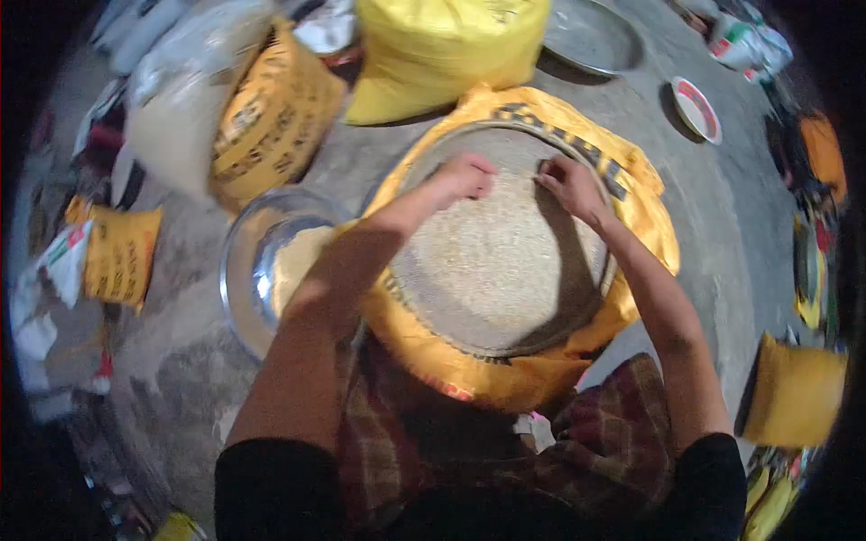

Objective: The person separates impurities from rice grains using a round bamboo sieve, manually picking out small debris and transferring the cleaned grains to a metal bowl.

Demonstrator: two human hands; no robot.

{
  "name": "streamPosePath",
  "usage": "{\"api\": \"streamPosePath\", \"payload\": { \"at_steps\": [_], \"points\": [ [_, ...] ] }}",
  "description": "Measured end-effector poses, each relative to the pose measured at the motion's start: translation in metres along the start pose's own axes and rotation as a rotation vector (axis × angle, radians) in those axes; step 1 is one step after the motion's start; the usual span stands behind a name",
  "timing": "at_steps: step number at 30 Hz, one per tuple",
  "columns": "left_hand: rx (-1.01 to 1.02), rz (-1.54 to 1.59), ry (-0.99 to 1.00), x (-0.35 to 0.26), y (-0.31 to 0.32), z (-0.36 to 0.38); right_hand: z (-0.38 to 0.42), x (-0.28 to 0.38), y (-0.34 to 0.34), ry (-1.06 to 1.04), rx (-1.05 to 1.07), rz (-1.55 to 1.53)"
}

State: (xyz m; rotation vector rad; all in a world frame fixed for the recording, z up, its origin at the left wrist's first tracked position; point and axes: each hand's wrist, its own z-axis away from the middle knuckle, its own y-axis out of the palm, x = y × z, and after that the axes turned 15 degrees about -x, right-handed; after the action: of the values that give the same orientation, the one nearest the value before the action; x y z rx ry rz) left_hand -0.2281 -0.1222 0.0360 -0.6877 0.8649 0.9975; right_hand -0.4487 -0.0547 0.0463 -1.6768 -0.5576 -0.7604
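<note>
A round, shallow tray [415,261] rests over a yellow printed sack [645,203] in front of me. Pale grain [510,243] is spread across the tray. My left hand [467,176] is closed above the tray's upper left part; whatever its curled fingers hold is hidden. Over the upper right part is my right hand [570,185], its thumb and fingers pressed together near a small dark spot that I cannot make out. The two hands are apart, with grain between them.
To the left stands a steel basin [236,288] with pale grain inside. A bright yellow sack [442,54] and an orange printed sack [280,117] lie beyond. Farther back are a wide metal pan [591,36] and a red-and-white bowl [696,110]. A yellow container [798,392] stands at right.
</note>
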Motion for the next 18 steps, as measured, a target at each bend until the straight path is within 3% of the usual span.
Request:
{"api": "streamPosePath", "payload": {
  "at_steps": [2, 3, 5, 6, 7, 8, 9, 10, 11, 14, 16, 17, 18],
  "points": [
    [0.034, -0.060, 0.010, -0.010, -0.008, 0.021, 0.004, 0.021, 0.002, -0.140, -0.033, 0.162],
    [0.039, -0.266, 0.038, -0.009, -0.009, 0.020, 0.008, 0.035, 0.003, -0.138, -0.012, 0.196],
    [0.186, -0.322, 0.114, -0.006, -0.014, 0.014, 0.005, 0.041, 0.009, -0.131, 0.080, 0.313],
    [0.046, -0.102, 0.064, -0.039, -0.014, 0.066, 0.003, 0.031, 0.014, -0.164, 0.081, 0.284],
    [0.164, -0.141, 0.012, -0.067, -0.031, 0.092, -0.006, 0.014, 0.021, -0.250, 0.120, 0.313],
    [0.287, -0.164, -0.047, -0.071, -0.044, 0.097, -0.008, 0.003, 0.023, -0.204, 0.104, 0.196],
    [0.057, -0.116, 0.295, -0.035, -0.018, 0.077, -0.015, -0.008, 0.030, -0.107, 0.235, -0.087],
    [0.011, -0.168, 0.124, -0.010, -0.018, 0.044, -0.023, -0.022, 0.033, -0.024, 0.290, -0.126],
    [-0.083, -0.191, -0.061, -0.026, -0.023, 0.070, -0.028, -0.035, 0.037, 0.029, 0.285, -0.230],
    [-0.206, -0.189, -0.023, 0.001, -0.020, 0.056, -0.025, -0.044, 0.043, 0.104, 0.400, -0.309],
    [-0.049, -0.242, -0.154, 0.011, -0.022, 0.044, -0.004, -0.037, 0.049, 0.381, 0.250, -0.701],
    [-0.196, -0.091, -0.110, 0.006, -0.017, 0.066, -0.002, -0.035, 0.047, 0.366, 0.266, -0.706],
    [-0.213, -0.088, -0.109, 0.011, -0.016, 0.065, -0.003, -0.030, 0.041, 0.358, 0.435, -0.690]
  ]
}}
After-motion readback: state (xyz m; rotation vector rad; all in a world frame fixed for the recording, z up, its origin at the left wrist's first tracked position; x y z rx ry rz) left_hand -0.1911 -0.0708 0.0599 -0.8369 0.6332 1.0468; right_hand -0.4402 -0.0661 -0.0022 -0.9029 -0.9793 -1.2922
